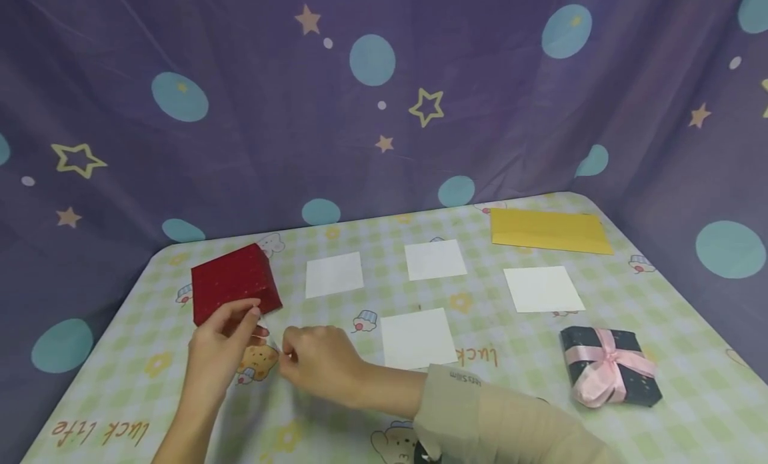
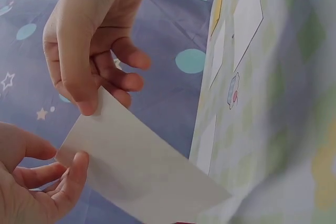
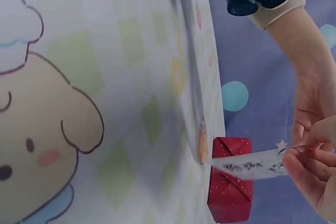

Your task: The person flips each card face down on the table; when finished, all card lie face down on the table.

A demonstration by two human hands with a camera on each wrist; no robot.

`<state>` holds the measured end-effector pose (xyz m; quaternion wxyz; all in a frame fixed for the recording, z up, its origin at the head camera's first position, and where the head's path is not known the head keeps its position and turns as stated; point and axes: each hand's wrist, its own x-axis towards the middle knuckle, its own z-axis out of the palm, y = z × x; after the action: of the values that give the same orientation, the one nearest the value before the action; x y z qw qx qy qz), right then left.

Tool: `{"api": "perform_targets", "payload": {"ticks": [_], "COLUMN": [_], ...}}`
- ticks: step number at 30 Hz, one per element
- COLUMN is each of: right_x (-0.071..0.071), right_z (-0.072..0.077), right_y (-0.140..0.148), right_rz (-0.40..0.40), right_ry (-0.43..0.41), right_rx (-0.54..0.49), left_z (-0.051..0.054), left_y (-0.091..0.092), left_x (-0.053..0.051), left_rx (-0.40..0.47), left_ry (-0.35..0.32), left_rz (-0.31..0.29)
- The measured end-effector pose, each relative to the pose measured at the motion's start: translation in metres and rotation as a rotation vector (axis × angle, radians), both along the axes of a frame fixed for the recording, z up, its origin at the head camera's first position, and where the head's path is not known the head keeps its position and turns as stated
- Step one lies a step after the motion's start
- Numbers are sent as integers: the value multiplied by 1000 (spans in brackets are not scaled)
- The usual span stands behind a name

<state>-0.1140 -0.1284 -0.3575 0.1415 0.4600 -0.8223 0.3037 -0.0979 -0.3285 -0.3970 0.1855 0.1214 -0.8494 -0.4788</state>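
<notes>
A small white card is held up between both hands, above the table near the red wrapped box. My left hand pinches one corner in the left wrist view, while the thumb and fingers of my right hand pinch the adjoining corner. The side seen in the left wrist view looks plain. In the right wrist view the card carries black markings, too small to read. From the head view it is nearly edge-on and partly hidden by the fingers. The red box sits just beyond my left hand.
Several white cards lie spread over the checked tablecloth. A yellow envelope-like sheet lies at the back right. A dark gift box with a pink ribbon stands at the right. A purple patterned curtain hangs behind the table.
</notes>
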Motion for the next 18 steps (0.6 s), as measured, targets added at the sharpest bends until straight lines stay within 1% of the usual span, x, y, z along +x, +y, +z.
{"api": "perform_targets", "payload": {"ticks": [1, 4, 5, 7, 8, 10, 13, 16, 18], "right_x": [-1, -3, -4, -5, -5, -7, -9, -11, -12], "right_z": [0, -1, -1, -1, -1, -1, 1, 3, 4], "right_y": [1, 3, 4, 6, 8, 11, 15, 19, 21], "right_rz": [-2, -5, -8, -7, -5, 0, 16, 54, 87], "right_ry": [9, 15, 12, -19, -37, -81, -175, -307, -406], "right_rx": [-12, -46, -54, -78, -93, -133, -213, -302, -352], "left_z": [11, 36, 44, 56, 59, 61, 60, 56, 55], "left_y": [8, 33, 40, 51, 54, 56, 53, 46, 41], "left_x": [3, 12, 15, 19, 20, 20, 19, 19, 20], "left_rx": [-15, -91, -125, -177, -183, -190, -169, -169, -160], "left_ry": [6, 44, 46, 58, 58, 40, -13, -80, -109], "left_rz": [-11, 25, 40, 74, 99, 124, 166, 200, 209]}}
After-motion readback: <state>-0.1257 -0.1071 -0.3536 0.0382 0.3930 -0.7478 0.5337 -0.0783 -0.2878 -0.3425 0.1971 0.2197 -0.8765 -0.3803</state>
